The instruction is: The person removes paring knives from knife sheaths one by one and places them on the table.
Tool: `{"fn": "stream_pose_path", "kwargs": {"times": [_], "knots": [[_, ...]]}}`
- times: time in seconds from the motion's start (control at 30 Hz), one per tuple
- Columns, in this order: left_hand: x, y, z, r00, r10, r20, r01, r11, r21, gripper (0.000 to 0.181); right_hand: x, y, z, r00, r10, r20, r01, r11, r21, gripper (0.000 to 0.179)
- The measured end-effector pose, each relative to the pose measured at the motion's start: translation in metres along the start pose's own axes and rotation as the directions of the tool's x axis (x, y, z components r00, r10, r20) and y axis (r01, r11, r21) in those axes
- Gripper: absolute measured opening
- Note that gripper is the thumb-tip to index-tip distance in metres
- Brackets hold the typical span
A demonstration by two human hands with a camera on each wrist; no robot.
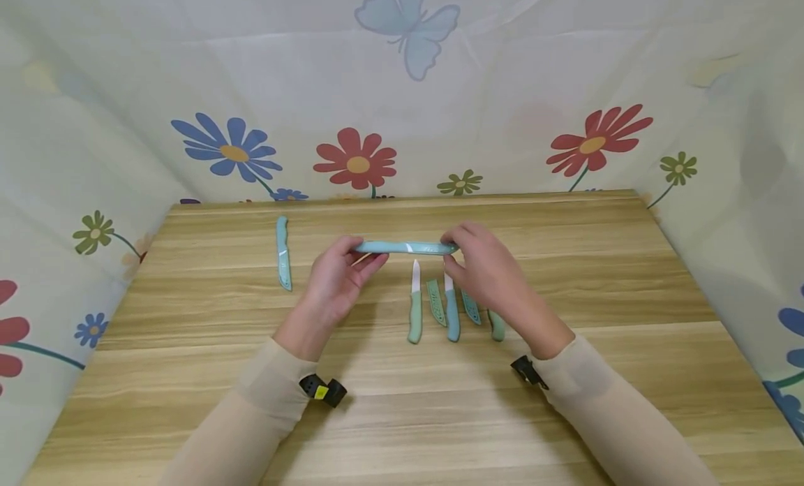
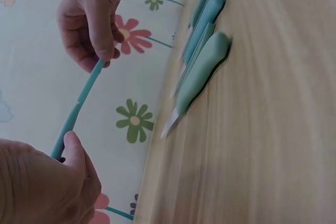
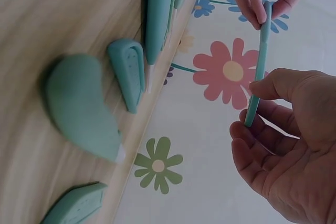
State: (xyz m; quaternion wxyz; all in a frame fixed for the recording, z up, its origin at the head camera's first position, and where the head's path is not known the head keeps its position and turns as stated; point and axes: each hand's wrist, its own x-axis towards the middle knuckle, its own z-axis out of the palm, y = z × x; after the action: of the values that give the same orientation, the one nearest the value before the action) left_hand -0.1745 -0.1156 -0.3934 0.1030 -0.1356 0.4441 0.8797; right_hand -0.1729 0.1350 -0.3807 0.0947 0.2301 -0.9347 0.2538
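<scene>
A blue paring knife in its matching sheath is held level above the table, between both hands. My left hand pinches the handle end between thumb and fingers. At the other end, my right hand pinches the sheath's tip. A thin white strip of blade shows between handle and sheath. Below lie a green-handled knife and a blue-handled knife, both with bare white blades. Beside them are a green sheath and a blue sheath.
Another green handle lies partly behind the right hand. At the table's left, a sheathed blue knife lies lengthwise. In the right wrist view, a green sheath sits near the bottom. A flowered cloth rises behind the wooden table.
</scene>
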Motion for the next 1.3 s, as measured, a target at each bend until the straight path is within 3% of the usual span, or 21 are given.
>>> {"fn": "stream_pose_path", "kwargs": {"times": [0.5, 1.13, 1.3], "knots": [[-0.006, -0.020, 0.006, 1.000, -0.021, -0.008, 0.021, 0.999, -0.048, 0.015, -0.017, 0.013, -0.005, 0.998, -0.070, -0.006, 0.070, 0.997, 0.013, 0.023], [-0.005, -0.026, 0.007, 0.999, -0.032, -0.007, 0.031, 0.998, -0.058, 0.017, -0.017, 0.022, -0.009, 0.993, -0.100, 0.055, 0.099, 0.995, 0.018, 0.024], [-0.006, -0.025, 0.006, 1.000, -0.019, 0.001, 0.019, 1.000, -0.019, 0.017, -0.017, 0.022, -0.010, 0.993, -0.106, 0.049, 0.106, 0.994, 0.017, 0.024]]}}
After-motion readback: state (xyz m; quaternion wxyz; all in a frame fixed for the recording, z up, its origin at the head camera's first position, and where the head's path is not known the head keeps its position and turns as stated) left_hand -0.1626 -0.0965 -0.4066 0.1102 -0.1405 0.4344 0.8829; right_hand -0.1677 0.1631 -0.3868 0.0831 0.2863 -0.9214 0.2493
